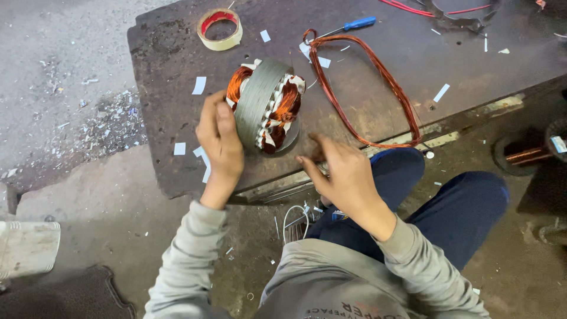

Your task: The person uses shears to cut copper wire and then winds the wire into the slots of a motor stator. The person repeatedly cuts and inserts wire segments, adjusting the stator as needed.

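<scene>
Left hand (220,142) is gripping the grey laminated steel stator with copper windings (264,105), propping it on edge; right hand (342,171) is hovering half-open, empty, beside it.

Matt grey metal stator (257,100), glossy copper windings (287,103).

Dark, stained table (378,88) was set low over grey concrete floor (65,53). Small white paper scraps (199,85) were scattered over table top. Pale debris (100,127) was strewn on floor at left. Dark mat (65,298) was laid at lower left, beside pale block (26,247). Floor at right was stained brown. Flat, even light was cast throughout.
</scene>
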Demonstrator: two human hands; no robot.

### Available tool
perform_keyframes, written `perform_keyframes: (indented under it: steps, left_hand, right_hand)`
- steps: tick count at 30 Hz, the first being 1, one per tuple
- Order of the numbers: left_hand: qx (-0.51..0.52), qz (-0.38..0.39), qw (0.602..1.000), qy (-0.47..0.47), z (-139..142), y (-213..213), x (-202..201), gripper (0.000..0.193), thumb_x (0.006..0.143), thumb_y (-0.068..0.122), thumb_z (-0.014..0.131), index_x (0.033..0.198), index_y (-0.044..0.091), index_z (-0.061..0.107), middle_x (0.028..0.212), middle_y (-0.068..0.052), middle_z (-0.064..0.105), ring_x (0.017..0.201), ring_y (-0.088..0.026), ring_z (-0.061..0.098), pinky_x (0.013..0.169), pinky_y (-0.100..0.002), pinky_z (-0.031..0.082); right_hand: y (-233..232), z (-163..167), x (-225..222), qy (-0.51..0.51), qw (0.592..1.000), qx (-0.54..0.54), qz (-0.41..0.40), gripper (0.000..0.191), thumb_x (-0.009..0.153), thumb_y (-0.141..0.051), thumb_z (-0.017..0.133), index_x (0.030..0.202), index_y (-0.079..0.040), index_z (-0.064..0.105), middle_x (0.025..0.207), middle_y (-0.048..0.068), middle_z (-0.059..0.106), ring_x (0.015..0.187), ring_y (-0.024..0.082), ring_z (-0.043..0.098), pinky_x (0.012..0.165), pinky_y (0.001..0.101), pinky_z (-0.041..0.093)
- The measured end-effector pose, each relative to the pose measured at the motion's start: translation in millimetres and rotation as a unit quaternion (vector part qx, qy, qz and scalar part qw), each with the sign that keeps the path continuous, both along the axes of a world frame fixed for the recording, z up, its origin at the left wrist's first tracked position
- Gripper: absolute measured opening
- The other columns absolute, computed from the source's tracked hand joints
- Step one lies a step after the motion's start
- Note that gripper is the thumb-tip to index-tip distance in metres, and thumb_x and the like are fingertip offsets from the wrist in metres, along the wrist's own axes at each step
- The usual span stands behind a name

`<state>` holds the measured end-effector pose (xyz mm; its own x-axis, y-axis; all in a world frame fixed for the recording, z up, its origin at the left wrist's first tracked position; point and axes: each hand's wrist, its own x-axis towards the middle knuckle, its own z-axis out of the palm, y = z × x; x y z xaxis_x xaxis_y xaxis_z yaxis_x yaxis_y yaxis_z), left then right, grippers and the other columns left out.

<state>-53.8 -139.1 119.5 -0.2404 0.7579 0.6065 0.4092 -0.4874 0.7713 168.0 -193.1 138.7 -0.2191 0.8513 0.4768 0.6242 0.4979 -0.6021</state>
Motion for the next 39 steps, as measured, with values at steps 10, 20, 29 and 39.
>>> perform_keyframes:
  steps: [10,20,29,39]
  left_hand:
    - [-0.311,-0.069,0.874,0.367,120.9,81.0,16.5,0.095,0.102,0.075,0.029,0.093,-0.010,0.071,0.087,-0.033,0.066,0.094,-0.048,0.068,0.089,-0.051,0.050]
    - [-0.038,-0.255,0.961,0.097,75.0,43.4,-22.9,0.043,0.114,0.036,0.052,0.125,0.000,0.072,0.114,-0.015,0.075,0.106,-0.018,0.068,0.095,-0.034,0.053]
    - [-0.201,-0.175,0.928,0.261,97.1,95.5,2.6,0.043,0.102,0.042,0.058,0.101,0.004,0.079,0.082,-0.014,0.075,0.073,-0.022,0.072,0.074,-0.035,0.054]
    - [-0.222,-0.172,0.928,0.245,92.1,105.5,6.0,0.045,0.098,0.048,0.060,0.097,0.007,0.079,0.076,-0.012,0.074,0.068,-0.020,0.070,0.070,-0.036,0.054]
  right_hand:
    - [-33.7,31.4,48.0,-0.100,0.989,0.061,0.095,0.007,0.086,-0.007,0.074,0.091,-0.003,0.072,0.078,0.010,0.067,0.072,0.028,0.062,0.069,0.0394,0.042]
    - [-46.7,24.3,73.6,-0.036,0.997,0.024,0.069,0.008,0.085,-0.010,0.077,0.090,-0.005,0.073,0.081,0.006,0.068,0.075,0.024,0.062,0.075,0.0357,0.046]
    - [-42.4,33.9,67.4,-0.050,0.986,-0.027,0.160,0.011,0.087,-0.013,0.076,0.092,-0.004,0.074,0.084,0.008,0.070,0.074,0.026,0.066,0.067,0.0354,0.050]
    - [21.9,7.5,34.6,0.099,0.988,-0.106,0.059,0.023,0.096,-0.013,0.071,0.113,0.002,0.067,0.090,0.011,0.071,0.075,0.016,0.069,0.065,0.0307,0.056]
